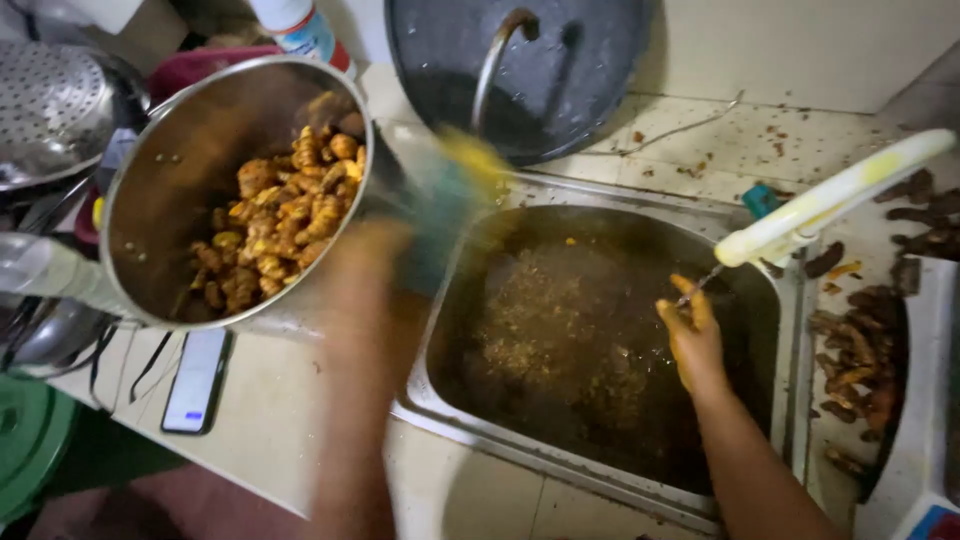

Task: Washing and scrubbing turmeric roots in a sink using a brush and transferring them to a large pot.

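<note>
Left hand's (pixel 375 265) grip, blurred, unclear; tilted steel pot (pixel 190 150) holds knobbly yellow-orange turmeric pieces (pixel 280 225).

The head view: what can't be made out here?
- Left hand: motion blur hides its grip on the steel pot.
- Sink bottom: murky brown water covers it.
- Right hand fingertips: too small to tell what they pinch.
- Green tub: cut off by the left edge.
</note>
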